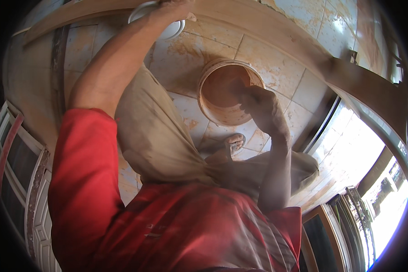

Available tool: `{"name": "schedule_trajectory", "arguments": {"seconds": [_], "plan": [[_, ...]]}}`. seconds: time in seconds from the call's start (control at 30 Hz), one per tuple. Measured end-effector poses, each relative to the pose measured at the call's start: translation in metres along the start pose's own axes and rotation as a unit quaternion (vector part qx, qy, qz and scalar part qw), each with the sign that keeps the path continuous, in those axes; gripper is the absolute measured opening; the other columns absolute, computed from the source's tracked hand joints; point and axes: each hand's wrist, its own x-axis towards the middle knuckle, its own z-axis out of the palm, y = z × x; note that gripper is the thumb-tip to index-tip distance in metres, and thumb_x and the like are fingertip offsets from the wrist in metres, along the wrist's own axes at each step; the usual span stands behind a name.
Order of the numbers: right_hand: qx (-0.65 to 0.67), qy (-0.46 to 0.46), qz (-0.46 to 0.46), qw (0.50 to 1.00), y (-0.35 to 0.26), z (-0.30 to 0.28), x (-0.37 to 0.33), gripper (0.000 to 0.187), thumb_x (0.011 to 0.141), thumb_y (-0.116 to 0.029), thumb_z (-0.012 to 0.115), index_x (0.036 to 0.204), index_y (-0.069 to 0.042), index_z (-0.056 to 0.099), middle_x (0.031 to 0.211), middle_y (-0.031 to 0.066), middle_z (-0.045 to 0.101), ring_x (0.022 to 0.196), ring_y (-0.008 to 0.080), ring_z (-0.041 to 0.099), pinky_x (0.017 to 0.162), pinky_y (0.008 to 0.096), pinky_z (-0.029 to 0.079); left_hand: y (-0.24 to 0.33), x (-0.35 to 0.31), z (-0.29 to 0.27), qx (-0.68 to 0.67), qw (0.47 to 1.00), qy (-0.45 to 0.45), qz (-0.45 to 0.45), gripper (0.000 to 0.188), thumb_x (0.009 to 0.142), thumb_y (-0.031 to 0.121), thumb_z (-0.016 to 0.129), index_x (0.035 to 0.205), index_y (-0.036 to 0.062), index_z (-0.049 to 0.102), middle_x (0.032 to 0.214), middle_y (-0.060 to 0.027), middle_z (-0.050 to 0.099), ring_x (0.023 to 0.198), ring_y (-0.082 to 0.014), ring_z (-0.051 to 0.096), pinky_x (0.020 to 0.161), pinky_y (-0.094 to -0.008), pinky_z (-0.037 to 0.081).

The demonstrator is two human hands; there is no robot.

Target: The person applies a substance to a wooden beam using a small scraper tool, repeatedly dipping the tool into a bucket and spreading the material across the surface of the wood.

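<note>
Bucket (226,119) with a brown-stained rim stands upright on the tiled floor (303,88), ahead of our sandaled foot (235,141). We have our right hand (260,106) bent over its right edge, fingers curled; blur prevents us from telling whether they grasp anything. Our left hand (179,8) reaches the long wooden beam (276,29), its hold unclear. We judge the job partway: brown contents (217,88) seem left inside, but how much wood is finished we cannot tell.
</note>
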Motion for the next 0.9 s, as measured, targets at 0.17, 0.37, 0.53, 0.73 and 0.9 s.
{"name": "schedule_trajectory", "arguments": {"seconds": [0.17,0.37,0.53,0.73,0.9], "plan": [[-0.01,0.044,-0.047,0.998,-0.012,-0.001,-0.001,0.024,0.099,-0.013,0.057,0.11,0.004,0.069,0.083,0.0103,0.072,0.075,0.0159,0.068,0.07,0.0336,0.055,0.0,-0.003,0.006,-0.016,1.0,0.01,0.0,0.114,0.079,0.035,0.087,0.162,0.0062,0.015,0.125,-0.0298,0.066,0.119,-0.0447,0.064,0.1,-0.0524,0.052],[0.009,0.27,-0.073,0.96,-0.004,-0.056,0.034,0.025,0.099,-0.014,0.054,0.111,0.002,0.07,0.085,0.0106,0.072,0.075,0.0159,0.07,0.067,0.0304,0.055,-0.016,0.005,0.023,-0.041,0.999,0.015,0.008,0.112,0.081,0.031,0.085,0.164,0.0106,0.012,0.128,-0.03,0.064,0.124,-0.045,0.06,0.103,-0.0529,0.05],[0.027,0.353,-0.07,0.933,0.065,-0.094,0.102,0.023,0.097,-0.016,0.054,0.102,0.001,0.069,0.082,0.0087,0.068,0.072,0.0137,0.067,0.062,0.0291,0.05,-0.025,0.012,0.022,-0.055,0.998,0.007,0.027,0.11,0.082,0.024,0.084,0.164,0.0147,0.012,0.132,-0.0303,0.062,0.127,-0.0461,0.057,0.105,-0.0543,0.048],[0.226,0.341,-0.305,0.86,0.126,-0.112,0.121,0.025,0.099,0.0,0.052,0.114,-0.002,0.072,0.08,-0.0028,0.06,0.068,0.0112,0.05,0.063,0.0272,0.047,-0.008,0.046,0.037,-0.124,0.979,0.1,0.123,0.092,0.087,0.015,0.074,0.163,0.0111,0.021,0.133,-0.0355,0.058,0.124,-0.0496,0.057,0.104,-0.0521,0.048],[-0.03,0.288,-0.11,0.951,0.047,-0.101,0.081,0.039,0.099,-0.01,0.052,0.134,-0.02,0.066,0.107,0.0186,0.07,0.097,0.0295,0.069,0.084,0.0393,0.055,-0.065,0.034,0.065,-0.125,0.99,0.033,0.06,0.1,0.086,0.016,0.077,0.164,0.0079,0.013,0.122,-0.0312,0.066,0.11,-0.0476,0.066,0.091,-0.0498,0.055]]}}
